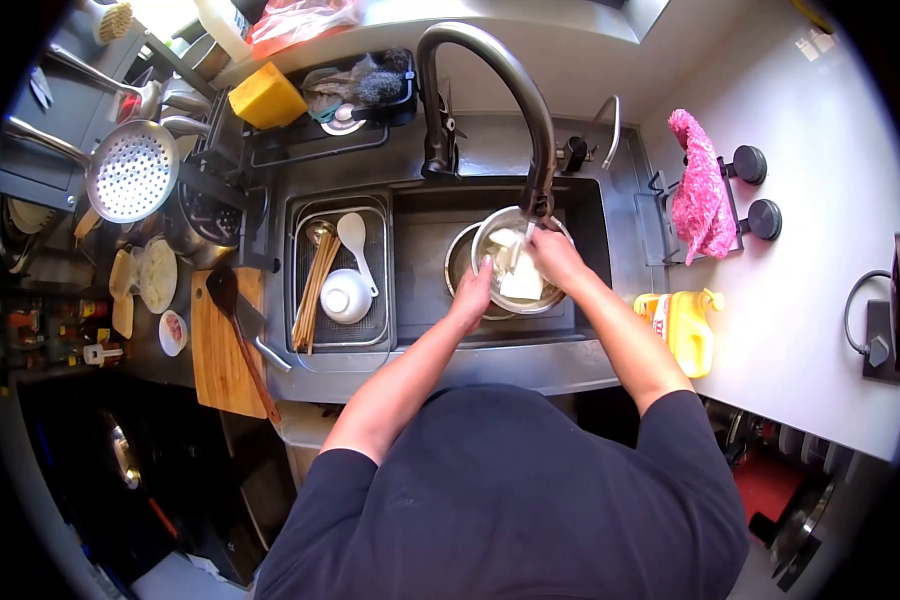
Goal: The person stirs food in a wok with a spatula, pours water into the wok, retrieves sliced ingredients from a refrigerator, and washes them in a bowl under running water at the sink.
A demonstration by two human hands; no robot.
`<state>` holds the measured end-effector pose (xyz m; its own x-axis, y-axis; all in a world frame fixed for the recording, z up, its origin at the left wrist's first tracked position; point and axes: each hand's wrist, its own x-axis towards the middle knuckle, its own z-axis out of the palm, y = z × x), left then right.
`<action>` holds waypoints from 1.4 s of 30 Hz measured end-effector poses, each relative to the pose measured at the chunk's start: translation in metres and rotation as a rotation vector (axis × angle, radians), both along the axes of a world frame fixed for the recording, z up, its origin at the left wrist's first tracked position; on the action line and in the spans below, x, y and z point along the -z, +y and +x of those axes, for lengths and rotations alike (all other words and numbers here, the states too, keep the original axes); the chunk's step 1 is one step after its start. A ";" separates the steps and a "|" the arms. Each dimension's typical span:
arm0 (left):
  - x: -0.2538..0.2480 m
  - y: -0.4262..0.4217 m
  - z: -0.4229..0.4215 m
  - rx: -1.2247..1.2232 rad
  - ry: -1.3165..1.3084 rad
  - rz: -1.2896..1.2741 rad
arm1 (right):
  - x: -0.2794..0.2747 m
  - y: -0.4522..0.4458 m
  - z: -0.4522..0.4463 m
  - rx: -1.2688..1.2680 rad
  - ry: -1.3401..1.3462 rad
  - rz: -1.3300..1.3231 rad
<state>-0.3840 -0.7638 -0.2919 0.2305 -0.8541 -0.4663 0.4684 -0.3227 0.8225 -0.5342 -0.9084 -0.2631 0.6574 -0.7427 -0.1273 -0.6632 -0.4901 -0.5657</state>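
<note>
A metal bowl (548,300) with pale white pieces (521,283) inside is held under the dark faucet (542,190), over the sink (425,290). My left hand (473,294) grips the bowl's left rim, its thumb on the edge. At the bowl's upper right is my right hand (556,257), its fingers closed near the faucet's outlet; what they hold is too small to make out. Another round metal vessel (457,262) sits beneath the bowl, partly hidden by it.
Left of the bowl, a wire basket (385,325) holds a white bowl, a white spoon and chopsticks. A cutting board (215,345) with a dark ladle lies further left. Right of the sink stand a yellow jug (692,335) and a rack with a pink cloth (703,195).
</note>
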 end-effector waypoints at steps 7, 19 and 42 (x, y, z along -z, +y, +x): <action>-0.034 -0.001 0.000 0.066 0.015 0.060 | -0.045 0.044 0.013 -0.196 0.144 -0.260; -0.010 -0.004 0.002 0.011 -0.051 -0.019 | -0.053 0.042 0.009 -0.206 0.251 -0.200; 0.000 -0.008 0.015 0.046 -0.141 0.017 | 0.020 0.007 -0.001 -0.127 -0.073 -0.192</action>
<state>-0.3688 -0.7716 -0.2917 0.2555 -0.8576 -0.4463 0.3332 -0.3553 0.8734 -0.5355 -0.9013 -0.2827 0.7495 -0.6593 0.0595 -0.5498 -0.6700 -0.4988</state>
